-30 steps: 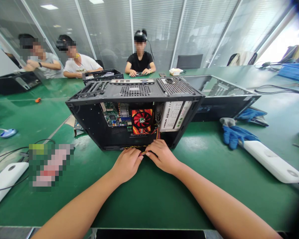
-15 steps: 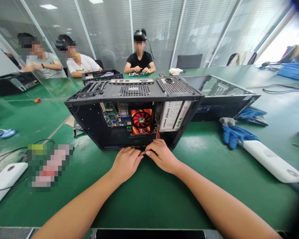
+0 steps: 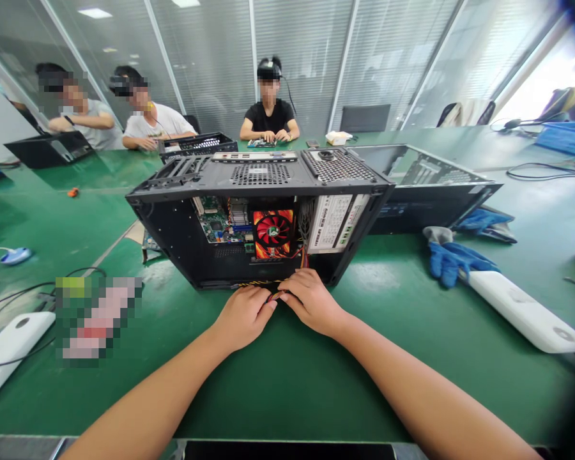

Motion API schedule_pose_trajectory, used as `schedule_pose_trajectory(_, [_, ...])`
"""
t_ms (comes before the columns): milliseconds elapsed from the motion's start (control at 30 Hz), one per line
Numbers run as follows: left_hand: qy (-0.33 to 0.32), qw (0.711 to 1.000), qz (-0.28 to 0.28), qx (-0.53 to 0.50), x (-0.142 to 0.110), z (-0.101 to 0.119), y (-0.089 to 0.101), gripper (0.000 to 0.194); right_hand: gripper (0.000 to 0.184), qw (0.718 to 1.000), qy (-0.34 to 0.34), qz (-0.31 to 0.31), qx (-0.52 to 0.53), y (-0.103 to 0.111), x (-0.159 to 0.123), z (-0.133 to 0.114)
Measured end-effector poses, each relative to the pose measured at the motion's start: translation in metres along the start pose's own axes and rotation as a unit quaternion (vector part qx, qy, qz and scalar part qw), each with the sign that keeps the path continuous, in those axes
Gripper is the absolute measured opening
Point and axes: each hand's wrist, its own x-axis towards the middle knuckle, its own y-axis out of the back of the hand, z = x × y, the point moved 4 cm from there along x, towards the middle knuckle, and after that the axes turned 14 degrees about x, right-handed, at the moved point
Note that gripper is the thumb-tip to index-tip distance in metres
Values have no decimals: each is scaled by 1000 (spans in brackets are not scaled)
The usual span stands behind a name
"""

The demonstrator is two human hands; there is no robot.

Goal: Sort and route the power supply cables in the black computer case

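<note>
Two bare forearms reach forward over the green table mat, and the hands meet at the near lower edge of an open computer case. The left hand lies knuckles up with its fingers curled; its fingertips touch a bundle of yellow, black and red cables that runs along the case's bottom lip. The right hand is curled the same way just beside it, thumb and forefinger closed on the cables where the two hands come together; whether the left hand truly grips them I cannot tell. The case lies on its side with the open face toward the camera. Inside it, a graphics card with a red fan stands just above the hands, a green motherboard to its left and a pale power supply to its right. To the right on the mat lie blue gloves, touching a long white device. A detached case side panel rests behind the case on the right. On the left sit a white device with black wires and a small blue-and-white mouse. Farther back, three people sit along the table's far side, one with hands on a circuit board.
</note>
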Motion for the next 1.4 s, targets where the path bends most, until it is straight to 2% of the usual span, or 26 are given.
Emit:
schedule_pose_trajectory(133, [-8,999,-7,-52,-1,1,1,21,19,1000,7,7,-5,1,0,-2])
schedule_pose_trajectory(267, [-13,998,-8,-60,-1,0,0,22,20,1000,-1,-1,5,2,2,-3])
schedule_pose_trajectory(633, [-7,995,49,84,-2,-2,1,27,17,999,-20,-2,29,3,3,-3])
schedule_pose_trajectory(1000, [7,992,59,107,-2,1,6,26,16,999,-26,-10,45,3,4,-2])
schedule_pose_trajectory(1133, [13,999,28,44,-1,1,4,24,15,999,-20,-1,29,2,2,-1])
schedule_pose_trajectory(1267, [24,997,0,-70,1,0,5,27,17,1000,7,6,1,1,0,-3])
schedule_pose_trajectory(1333, [32,987,-29,-157,1,-1,5,29,19,1000,14,10,-3,1,0,-3])
schedule_pose_trajectory(1400, [47,962,-70,-259,1,-3,2,31,19,1000,17,11,-2,1,0,-3])
